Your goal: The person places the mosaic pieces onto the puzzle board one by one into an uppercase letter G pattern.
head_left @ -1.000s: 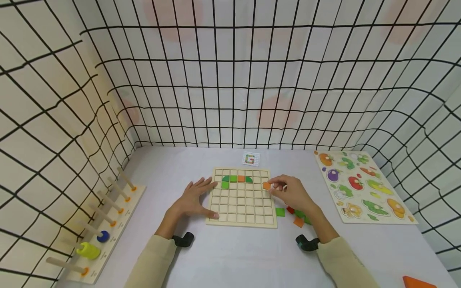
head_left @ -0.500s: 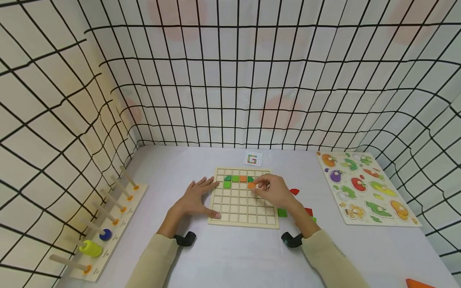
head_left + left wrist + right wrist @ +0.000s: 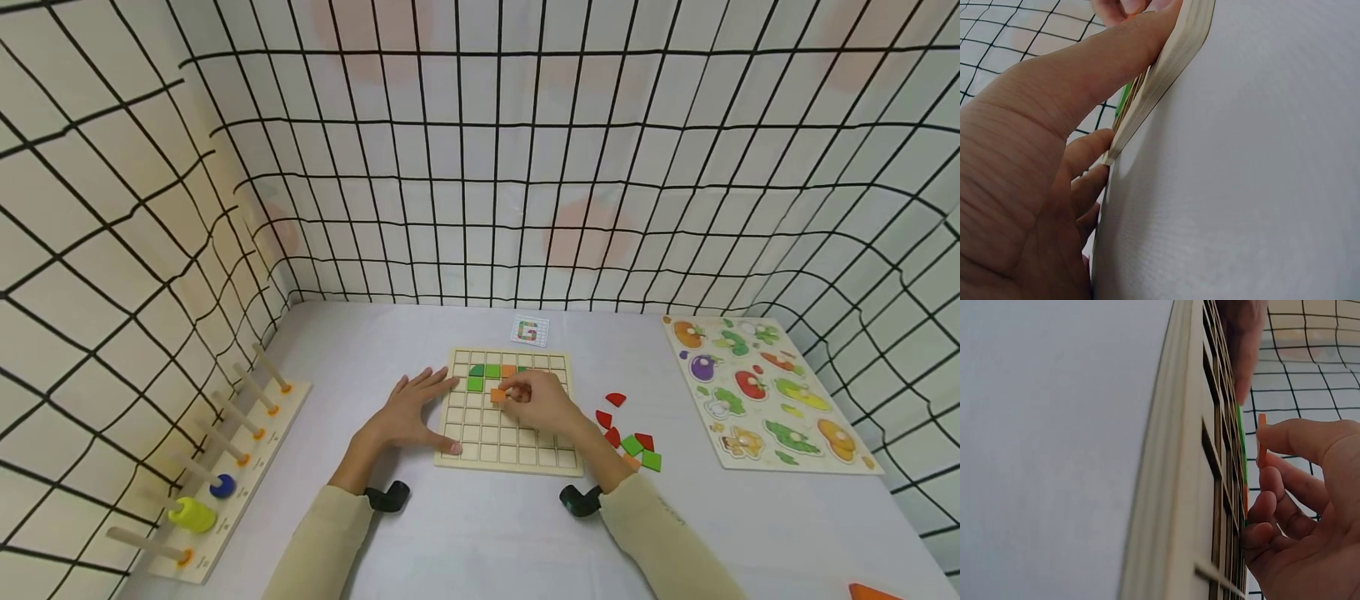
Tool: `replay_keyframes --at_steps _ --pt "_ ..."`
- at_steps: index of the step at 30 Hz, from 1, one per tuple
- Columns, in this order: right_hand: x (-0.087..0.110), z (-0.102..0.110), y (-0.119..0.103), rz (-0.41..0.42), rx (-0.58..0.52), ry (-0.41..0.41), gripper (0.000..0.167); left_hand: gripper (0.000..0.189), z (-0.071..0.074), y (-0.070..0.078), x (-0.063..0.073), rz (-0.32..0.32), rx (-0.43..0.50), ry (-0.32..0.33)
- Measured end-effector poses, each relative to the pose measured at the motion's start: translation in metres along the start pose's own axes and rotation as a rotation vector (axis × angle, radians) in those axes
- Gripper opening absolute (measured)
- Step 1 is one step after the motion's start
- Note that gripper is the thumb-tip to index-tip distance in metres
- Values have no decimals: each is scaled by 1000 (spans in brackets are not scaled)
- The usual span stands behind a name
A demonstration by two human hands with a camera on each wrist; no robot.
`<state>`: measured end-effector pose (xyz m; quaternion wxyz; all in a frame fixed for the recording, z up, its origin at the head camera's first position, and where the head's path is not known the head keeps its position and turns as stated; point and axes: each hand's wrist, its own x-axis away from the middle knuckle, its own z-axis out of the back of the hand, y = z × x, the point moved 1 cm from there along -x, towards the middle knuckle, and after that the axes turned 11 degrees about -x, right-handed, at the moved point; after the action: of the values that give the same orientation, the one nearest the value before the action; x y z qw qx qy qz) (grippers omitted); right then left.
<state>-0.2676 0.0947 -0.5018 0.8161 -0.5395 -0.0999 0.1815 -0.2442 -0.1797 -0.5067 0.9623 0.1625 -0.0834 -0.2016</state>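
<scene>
A square wooden grid board (image 3: 472,450) lies on the table. Over its middle, my right hand (image 3: 543,404) pinches an orange square tile (image 3: 498,395) between thumb and fingers; in the right wrist view the orange tile (image 3: 1262,439) stands edge-on, just off the grid. My left hand (image 3: 405,415) is spread along the board's left edge, thumb at the lower corner, other fingers higher up. In the board's upper cells sit a dark green rounded tile (image 3: 477,370), a green square (image 3: 492,370) and an orange square (image 3: 509,370), with another green square (image 3: 476,384) below. My right hand partly hides a second dark green tile.
Loose red, green and orange tiles (image 3: 632,445) lie right of the board. A small pattern card (image 3: 530,331) is behind it. A vegetable puzzle board (image 3: 765,392) lies at right, a peg board (image 3: 247,467) at left. Black netting (image 3: 480,167) surrounds the table.
My right hand has carried the orange tile leftward from the board's right edge to its middle, uncovering the loose tiles. My left hand has stayed at the board's left edge.
</scene>
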Motion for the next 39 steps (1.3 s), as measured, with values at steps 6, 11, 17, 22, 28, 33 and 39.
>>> replay_keyframes --at_steps 6,11,17,22,28,33,39 --pt "-6 -13 -6 10 15 -16 23 116 1 0 1 -7 -1 0" --pt "-10 -22 -11 14 75 -29 26 116 2 1 1 -9 7 -4" --pt "-14 -30 -14 14 111 -29 24 116 3 2 0 -9 4 -7" --pt "-15 -34 -14 33 127 -27 24 116 2 1 0 -7 7 -4" --pt "-14 -35 -16 53 125 -21 24 116 1 1 1 -7 10 2" --pt "-12 -36 -18 45 114 -18 24 116 0 -1 1 -6 9 -1" --pt "-11 -35 -18 20 95 -8 24 116 0 -1 0 -15 0 5"
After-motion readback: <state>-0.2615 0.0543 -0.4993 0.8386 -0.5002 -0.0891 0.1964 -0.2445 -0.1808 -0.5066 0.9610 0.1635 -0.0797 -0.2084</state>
